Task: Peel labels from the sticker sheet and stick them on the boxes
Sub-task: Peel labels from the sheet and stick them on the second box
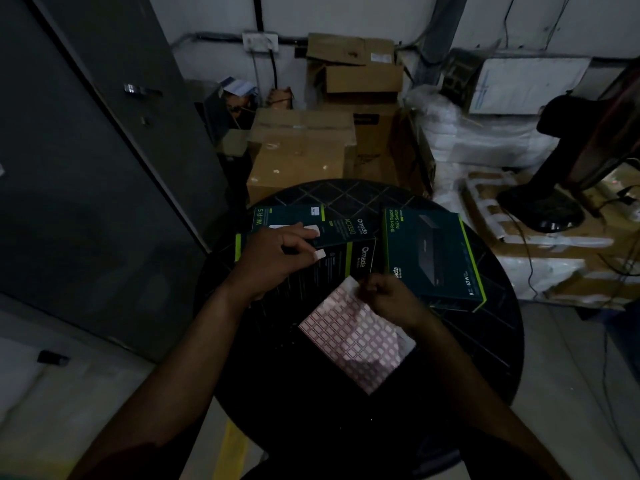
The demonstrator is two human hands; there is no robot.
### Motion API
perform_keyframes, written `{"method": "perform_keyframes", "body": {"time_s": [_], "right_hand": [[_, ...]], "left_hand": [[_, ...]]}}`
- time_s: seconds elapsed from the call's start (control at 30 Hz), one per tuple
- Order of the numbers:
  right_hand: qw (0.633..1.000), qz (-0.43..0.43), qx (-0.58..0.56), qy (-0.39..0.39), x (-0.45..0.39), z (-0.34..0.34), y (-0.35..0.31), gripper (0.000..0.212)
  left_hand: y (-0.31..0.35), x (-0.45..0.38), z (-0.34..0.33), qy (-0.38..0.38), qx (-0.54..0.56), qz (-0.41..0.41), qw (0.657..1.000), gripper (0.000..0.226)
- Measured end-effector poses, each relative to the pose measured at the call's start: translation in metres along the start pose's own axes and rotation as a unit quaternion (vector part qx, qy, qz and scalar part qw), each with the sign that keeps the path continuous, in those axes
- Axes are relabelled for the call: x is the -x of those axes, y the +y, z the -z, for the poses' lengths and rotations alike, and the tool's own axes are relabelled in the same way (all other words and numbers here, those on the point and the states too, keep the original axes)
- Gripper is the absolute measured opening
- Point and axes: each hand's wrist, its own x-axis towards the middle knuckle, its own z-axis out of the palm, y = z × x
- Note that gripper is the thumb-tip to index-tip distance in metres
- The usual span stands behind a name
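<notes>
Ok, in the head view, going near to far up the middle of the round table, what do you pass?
Sticker sheet → right hand pinching its far corner → left hand holding a peeled label → Omada box → Wi-Fi 5 box → cardboard cartons beyond the table.

The sticker sheet [353, 336] lay on the table [485, 341] beneath the right hand's fingers [372, 284], with two stacked boxes [332, 244] beyond the left fingers [304, 242] and a third box [433, 258] right of them.
</notes>
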Motion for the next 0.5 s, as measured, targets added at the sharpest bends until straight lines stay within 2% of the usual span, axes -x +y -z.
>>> {"method": "perform_keyframes", "body": {"time_s": [0.17, 0.27, 0.43, 0.5], "right_hand": [[0.994, -0.105, 0.033, -0.013, -0.015, -0.027, 0.083, 0.017], [0.989, -0.141, 0.038, -0.012, -0.019, -0.042, 0.109, 0.01], [0.977, -0.141, 0.159, 0.001, -0.015, -0.051, 0.128, 0.018], [0.973, -0.126, 0.186, 0.052, -0.012, -0.05, 0.127, 0.018]], "left_hand": [[0.0, 0.007, -0.003, -0.015, -0.092, -0.037, 0.995, 0.017], [-0.002, 0.013, -0.004, -0.027, -0.127, -0.044, 0.991, 0.01], [-0.005, 0.018, -0.008, -0.021, -0.156, -0.054, 0.986, 0.011], [-0.006, 0.019, -0.008, -0.025, -0.154, -0.057, 0.986, 0.014]]}}
